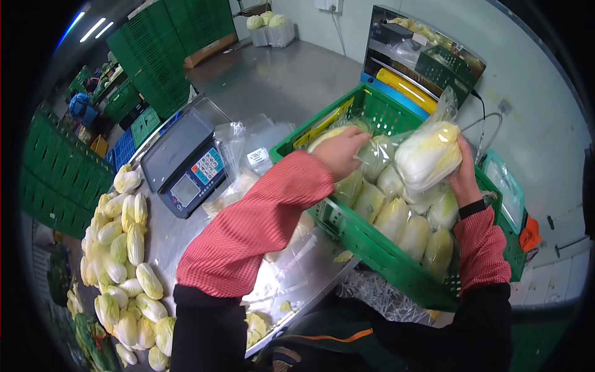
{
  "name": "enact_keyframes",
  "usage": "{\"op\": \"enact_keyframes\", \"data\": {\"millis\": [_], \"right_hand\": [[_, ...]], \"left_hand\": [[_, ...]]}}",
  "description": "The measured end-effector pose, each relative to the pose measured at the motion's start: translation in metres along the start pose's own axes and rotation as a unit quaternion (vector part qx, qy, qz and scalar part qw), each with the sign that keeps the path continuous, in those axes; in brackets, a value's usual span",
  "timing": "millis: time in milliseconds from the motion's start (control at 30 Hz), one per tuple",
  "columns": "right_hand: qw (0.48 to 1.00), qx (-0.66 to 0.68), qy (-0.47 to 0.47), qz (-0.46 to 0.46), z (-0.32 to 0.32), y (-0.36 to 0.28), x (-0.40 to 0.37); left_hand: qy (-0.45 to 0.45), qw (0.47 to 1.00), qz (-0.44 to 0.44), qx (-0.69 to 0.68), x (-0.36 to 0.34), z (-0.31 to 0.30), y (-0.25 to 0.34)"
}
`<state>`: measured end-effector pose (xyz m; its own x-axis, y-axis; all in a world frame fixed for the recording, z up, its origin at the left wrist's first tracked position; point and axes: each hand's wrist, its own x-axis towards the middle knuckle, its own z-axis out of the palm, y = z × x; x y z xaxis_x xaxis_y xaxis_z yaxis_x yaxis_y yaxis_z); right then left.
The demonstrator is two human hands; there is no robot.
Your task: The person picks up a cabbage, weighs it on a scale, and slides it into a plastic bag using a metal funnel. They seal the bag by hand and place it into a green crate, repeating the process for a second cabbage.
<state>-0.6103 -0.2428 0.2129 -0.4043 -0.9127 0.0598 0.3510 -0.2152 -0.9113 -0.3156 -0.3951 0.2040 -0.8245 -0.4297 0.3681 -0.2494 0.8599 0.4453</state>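
Observation:
My right hand (462, 178) is closed around the side of a napa cabbage (427, 156) in a clear plastic bag, raised above the green crate (372, 230). The bag's loose end stands up at the top. My left hand (339, 152) reaches into the crate's far left part, its fingers curled over another bagged napa cabbage (327, 135), which it partly hides. Below both hands, several bagged napa cabbages (392, 218) lie packed side by side in the crate.
Left of the crate, a digital scale (186, 164) stands on the metal table beside clear plastic bags (238, 146). Unbagged napa cabbages (118, 248) are piled at the left edge. Behind the crate is a wrapping machine (421, 53). Stacked green crates (167, 49) stand further back.

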Motion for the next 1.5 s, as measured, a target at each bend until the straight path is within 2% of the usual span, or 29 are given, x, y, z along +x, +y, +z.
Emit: {"op": "enact_keyframes", "data": {"millis": [67,100,167,200,300,333,367,433,467,567,633,667,733,867,967,1067,1167,1233,1300,1367,1433,1500], "right_hand": [[1.0,0.005,0.009,0.027,-0.009,0.008,0.002],[0.999,0.01,0.014,0.045,-0.011,0.013,0.001],[0.997,0.011,0.016,0.075,-0.013,0.023,0.006],[0.996,0.006,0.013,0.09,-0.015,0.029,0.009],[0.989,-0.002,0.01,0.147,-0.005,0.05,0.022],[0.985,-0.007,0.01,0.172,-0.002,0.058,0.025],[0.983,-0.027,0.001,0.183,-0.007,0.074,0.035],[0.976,-0.071,-0.02,0.202,-0.002,0.102,0.054],[0.963,-0.134,-0.009,0.234,0.005,0.103,0.051],[0.966,-0.131,0.015,0.223,0.022,0.111,0.051],[0.98,-0.057,0.002,0.189,0.012,0.112,0.053],[0.986,-0.022,-0.011,0.164,0.007,0.109,0.053],[0.993,0.028,-0.016,0.111,0.009,0.093,0.049],[0.997,0.02,0.008,0.068,0.001,0.064,0.036],[0.997,0.003,0.009,0.074,-0.004,0.056,0.021],[0.995,0.002,0.019,0.094,-0.02,0.064,0.016],[0.991,-0.008,0.01,0.131,-0.036,0.08,0.022],[0.986,-0.034,0.012,0.163,-0.037,0.088,0.026],[0.976,-0.077,0.025,0.204,-0.021,0.096,0.033],[0.971,-0.132,-0.009,0.197,-0.012,0.111,0.045],[0.961,-0.196,-0.032,0.192,-0.012,0.129,0.056],[0.876,-0.458,-0.055,0.141,-0.097,0.192,0.126]], "left_hand": [[-0.041,0.997,0.017,0.062,0.027,0.032,-0.017],[-0.104,0.989,-0.067,0.078,0.04,0.042,-0.021],[-0.224,0.941,-0.231,0.107,0.062,0.055,-0.029],[-0.249,0.95,-0.025,0.186,0.055,0.053,-0.042],[-0.083,0.977,-0.155,0.122,0.038,0.011,-0.029],[0.02,0.984,-0.176,0.036,0.026,-0.004,-0.031],[0.126,0.972,-0.193,-0.047,0.014,-0.022,-0.036],[0.241,0.948,-0.195,-0.064,-0.016,-0.054,-0.035],[0.227,0.951,-0.194,-0.076,-0.033,-0.064,-0.035],[0.182,0.966,-0.17,-0.074,-0.074,-0.075,-0.036],[0.143,0.982,-0.121,-0.018,-0.083,-0.071,-0.037],[0.116,0.985,-0.124,-0.018,-0.08,-0.068,-0.035],[0.078,0.995,-0.063,0.002,-0.066,-0.058,-0.033],[-0.042,0.997,0.007,0.061,-0.023,-0.014,-0.031],[-0.183,0.965,-0.19,0.001,0.024,0.024,-0.026],[-0.208,0.947,-0.238,0.057,0.039,0.057,-0.026],[-0.237,0.944,-0.217,0.071,0.041,0.017,-0.014],[-0.143,0.973,-0.108,0.144,0.025,-0.01,-0.024],[0.084,0.987,-0.127,0.047,-0.004,-0.044,-0.03],[0.198,0.961,-0.186,-0.044,-0.044,-0.074,-0.025],[0.22,0.933,-0.26,-0.117,-0.098,-0.093,-0.013],[0.262,0.932,-0.236,-0.084,-0.165,-0.097,-0.001]]}}
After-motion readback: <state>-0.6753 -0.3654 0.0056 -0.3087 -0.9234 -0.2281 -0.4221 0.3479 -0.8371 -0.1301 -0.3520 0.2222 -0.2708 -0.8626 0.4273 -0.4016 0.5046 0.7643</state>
